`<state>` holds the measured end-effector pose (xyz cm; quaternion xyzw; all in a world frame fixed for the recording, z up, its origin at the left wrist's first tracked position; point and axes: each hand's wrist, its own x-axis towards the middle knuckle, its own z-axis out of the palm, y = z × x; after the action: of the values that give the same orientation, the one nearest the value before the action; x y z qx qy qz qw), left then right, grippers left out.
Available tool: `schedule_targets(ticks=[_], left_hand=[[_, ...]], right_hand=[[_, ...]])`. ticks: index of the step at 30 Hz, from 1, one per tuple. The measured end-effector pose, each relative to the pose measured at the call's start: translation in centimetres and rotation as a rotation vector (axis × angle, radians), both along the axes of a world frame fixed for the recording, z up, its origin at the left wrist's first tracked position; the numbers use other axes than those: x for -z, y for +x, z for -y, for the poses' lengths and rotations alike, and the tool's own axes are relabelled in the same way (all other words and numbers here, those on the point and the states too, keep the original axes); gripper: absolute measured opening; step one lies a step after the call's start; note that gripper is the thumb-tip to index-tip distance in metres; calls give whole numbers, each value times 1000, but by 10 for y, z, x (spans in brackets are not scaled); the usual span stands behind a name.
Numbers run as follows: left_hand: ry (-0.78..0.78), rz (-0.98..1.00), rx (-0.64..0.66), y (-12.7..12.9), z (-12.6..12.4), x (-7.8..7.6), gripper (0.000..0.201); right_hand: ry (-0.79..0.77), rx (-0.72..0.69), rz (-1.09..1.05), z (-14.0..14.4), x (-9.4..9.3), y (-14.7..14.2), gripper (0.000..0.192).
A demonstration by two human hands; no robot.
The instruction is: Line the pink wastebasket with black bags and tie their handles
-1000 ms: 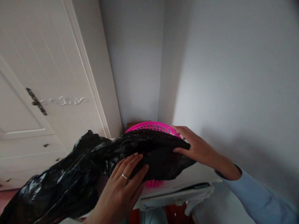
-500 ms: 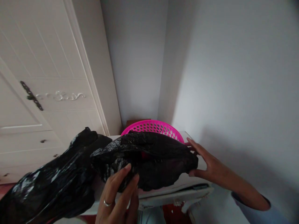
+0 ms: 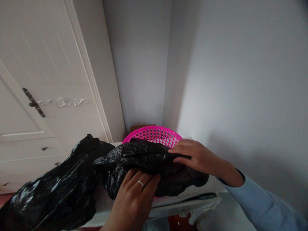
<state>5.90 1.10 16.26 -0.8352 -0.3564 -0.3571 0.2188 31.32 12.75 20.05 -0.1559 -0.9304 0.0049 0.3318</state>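
Note:
A black plastic bag (image 3: 144,149) lies bunched over the front of a pink perforated plastic basket (image 3: 156,130) on a white table. My right hand (image 3: 194,155) is closed on the bag's upper edge at the right, pinching the film between thumb and fingers. At the near side, my left hand (image 3: 138,192), with a ring on one finger, has its bent fingers pressed together on the bag at its opening; the thumb is hidden. What lies inside is too dark to make out. Another black plastic bag (image 3: 62,186) spreads along the left, beside the first.
The white table (image 3: 178,200) has a worn front edge with a partly open drawer. To the left stands a white wardrobe (image 3: 53,64) with dark metal handles. Grey walls (image 3: 231,80) meet in a corner behind the basket. Red flooring shows below.
My right hand has moved left from the bag's right end and closed on its upper edge. My left hand has shifted up and right onto the opening. More basket rim shows.

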Motion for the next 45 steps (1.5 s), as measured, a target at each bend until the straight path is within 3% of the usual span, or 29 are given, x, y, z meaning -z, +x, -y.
schedule_targets(ticks=[4, 7, 9, 14, 17, 20, 23, 25, 28, 30, 32, 35, 38, 42, 45], left_hand=[[-23, 42, 21, -18, 4, -2, 23], [-39, 58, 9, -35, 7, -2, 26], [-41, 40, 6, -45, 10, -1, 28], [-31, -56, -22, -65, 12, 0, 31], [-14, -84, -76, -81, 12, 3, 32], [3, -119, -164, -100, 15, 3, 37], [14, -107, -227, -104, 22, -2, 43], [19, -74, -229, -91, 27, -8, 47], [22, -69, -174, -55, 32, -16, 45], [33, -97, -131, -31, 32, -18, 38], [32, -97, -104, -15, 29, -16, 30], [-9, -23, -61, -10, 25, -12, 21], [-43, 39, -10, -19, 24, -9, 26], [-80, 63, 26, -30, 27, -5, 29], [-99, 70, 35, -35, 25, -1, 28]], right_hand=[[-145, 255, -381, -18, 8, 13, 22], [-375, 468, -619, -38, 28, 28, 41], [-557, 514, -665, -46, 53, 33, 53], [-1109, 310, -652, -38, 139, 22, 63], [-1223, 187, -625, -24, 174, 17, 61], [-1180, 199, -715, -14, 163, 26, 57], [-975, 312, -833, -7, 115, 40, 47], [-761, 321, -825, -1, 79, 43, 38], [-516, 246, -618, 9, 35, 31, 36], [-399, 213, -431, 11, 17, 16, 42], [-369, 202, -276, 7, 9, 2, 34], [-436, 233, -206, -11, 8, -7, 25], [-482, 379, -431, -39, 22, 1, 34], [-609, 534, -679, -67, 62, 14, 46], [-771, 394, -585, -63, 98, 8, 51]])
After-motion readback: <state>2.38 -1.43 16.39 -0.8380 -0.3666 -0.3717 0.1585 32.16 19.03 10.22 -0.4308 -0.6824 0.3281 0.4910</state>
